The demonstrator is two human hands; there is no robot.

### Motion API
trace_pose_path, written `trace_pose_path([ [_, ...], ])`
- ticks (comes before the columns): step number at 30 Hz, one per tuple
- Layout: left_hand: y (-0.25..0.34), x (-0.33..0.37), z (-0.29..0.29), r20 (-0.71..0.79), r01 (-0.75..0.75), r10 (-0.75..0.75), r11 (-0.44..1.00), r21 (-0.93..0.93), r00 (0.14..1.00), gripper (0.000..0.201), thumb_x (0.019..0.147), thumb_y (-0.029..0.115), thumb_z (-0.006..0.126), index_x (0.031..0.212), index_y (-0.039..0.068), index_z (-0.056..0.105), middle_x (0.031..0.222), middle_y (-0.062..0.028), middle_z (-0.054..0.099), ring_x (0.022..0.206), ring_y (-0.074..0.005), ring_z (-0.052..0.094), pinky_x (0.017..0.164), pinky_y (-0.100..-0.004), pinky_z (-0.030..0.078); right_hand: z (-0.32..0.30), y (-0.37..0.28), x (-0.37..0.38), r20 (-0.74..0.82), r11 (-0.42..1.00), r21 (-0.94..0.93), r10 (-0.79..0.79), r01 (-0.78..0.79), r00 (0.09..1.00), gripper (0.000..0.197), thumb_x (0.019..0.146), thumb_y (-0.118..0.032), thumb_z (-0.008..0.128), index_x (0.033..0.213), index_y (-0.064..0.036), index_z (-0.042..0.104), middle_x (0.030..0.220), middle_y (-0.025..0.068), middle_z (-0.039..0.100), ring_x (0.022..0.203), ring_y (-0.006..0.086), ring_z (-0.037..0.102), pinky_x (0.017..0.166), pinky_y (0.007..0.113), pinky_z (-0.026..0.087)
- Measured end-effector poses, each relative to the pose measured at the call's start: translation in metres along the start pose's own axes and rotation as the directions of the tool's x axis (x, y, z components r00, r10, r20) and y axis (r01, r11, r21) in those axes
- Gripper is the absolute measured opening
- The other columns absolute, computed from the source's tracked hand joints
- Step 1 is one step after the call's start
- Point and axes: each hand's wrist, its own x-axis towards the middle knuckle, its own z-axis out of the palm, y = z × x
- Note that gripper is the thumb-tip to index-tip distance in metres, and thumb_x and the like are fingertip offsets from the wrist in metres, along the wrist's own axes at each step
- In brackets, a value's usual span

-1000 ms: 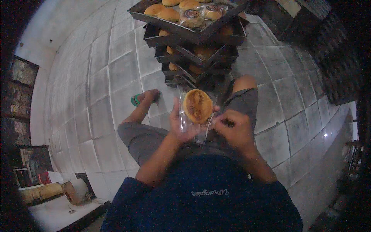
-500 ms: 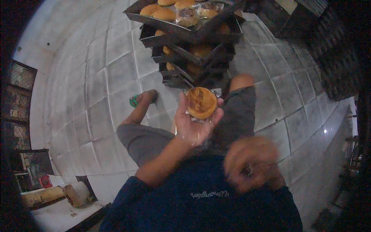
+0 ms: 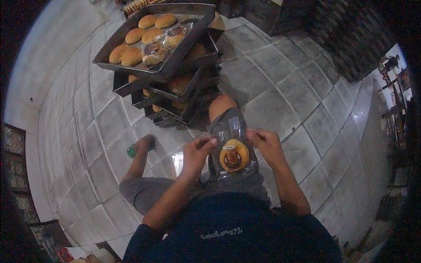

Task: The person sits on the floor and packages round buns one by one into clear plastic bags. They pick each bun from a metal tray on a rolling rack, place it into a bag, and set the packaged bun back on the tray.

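A clear bag (image 3: 236, 126) holds a round bun (image 3: 234, 155) near its bottom edge. The left hand (image 3: 196, 153) and right hand (image 3: 266, 147) each pinch one side, above the bun. Beyond, a stack's (image 3: 201, 73) top tray (image 3: 130, 71) carries bare buns (image 3: 135, 36), with two bagged buns (image 3: 154, 53) by its right edge.

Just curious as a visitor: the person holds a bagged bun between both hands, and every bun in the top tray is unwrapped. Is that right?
Not quite: two wrapped buns lie among the bare buns in the top tray, as the head view shows. The left hand and right hand hold the bagged bun between them.
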Motion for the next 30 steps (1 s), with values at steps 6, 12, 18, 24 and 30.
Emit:
trace_pose_path([
  [6,0.016,-0.003,-0.003,-0.035,0.01,-0.015,0.992,-0.123,0.999,0.022,0.096,0.021,0.078,0.097,0.0,0.073,0.09,-0.0019,0.068,0.084,-0.0116,0.06,0.077,-0.028,0.048,-0.002,-0.019,0.017,0.09,0.971,0.217,0.085,-0.103,0.992,0.019,0.09,-0.019,0.08,0.093,-0.0003,0.077,0.081,0.0019,0.069,0.069,0.0081,0.057,0.063,0.025,0.043],
  [12,0.034,0.002,-0.025,-0.058,-0.124,0.113,0.961,-0.246,0.992,0.006,0.094,0.005,0.073,0.092,-0.001,0.073,0.108,-0.0045,0.069,0.101,-0.0151,0.065,0.089,-0.0311,0.053,0.003,-0.042,0.004,0.026,0.93,0.348,0.112,-0.114,0.993,0.015,0.083,-0.016,0.08,0.079,-0.004,0.073,0.069,0.0001,0.063,0.061,0.0073,0.049,0.059,0.026,0.036],
  [18,-0.033,-0.073,-0.032,-0.046,0.198,-0.204,0.974,-0.106,0.978,0.016,0.087,0.015,0.083,0.086,0.001,0.077,0.106,-0.0056,0.067,0.099,-0.0175,0.063,0.091,-0.0316,0.047,0.004,-0.006,-0.066,0.049,0.96,0.136,0.241,-0.245,0.969,0.016,0.082,-0.015,0.082,0.083,-0.0007,0.076,0.074,0.0029,0.069,0.064,0.0087,0.058,0.06,0.025,0.042],
  [24,-0.06,-0.081,-0.02,0.114,-0.038,0.002,0.947,0.319,0.993,0.02,0.094,0.019,0.075,0.094,-0.001,0.076,0.11,-0.0142,0.071,0.1,-0.0246,0.066,0.092,-0.0361,0.05,-0.003,0.045,-0.085,-0.022,0.974,-0.16,0.156,-0.158,0.987,0.019,0.086,-0.012,0.08,0.096,0.0035,0.077,0.078,0.0032,0.073,0.069,0.0098,0.063,0.062,0.026,0.048],
  [30,-0.06,-0.063,-0.009,0.034,-0.152,0.171,0.748,0.646,0.985,0.036,0.095,0.023,0.075,0.121,-0.001,0.069,0.118,-0.0153,0.071,0.111,-0.0312,0.067,0.104,-0.038,0.049,-0.016,0.055,-0.055,-0.167,0.967,-0.254,-0.06,0.016,0.984,0.042,0.087,-0.027,0.084,0.117,0.0005,0.074,0.108,0.0166,0.076,0.094,0.0195,0.072,0.083,0.035,0.057],
])
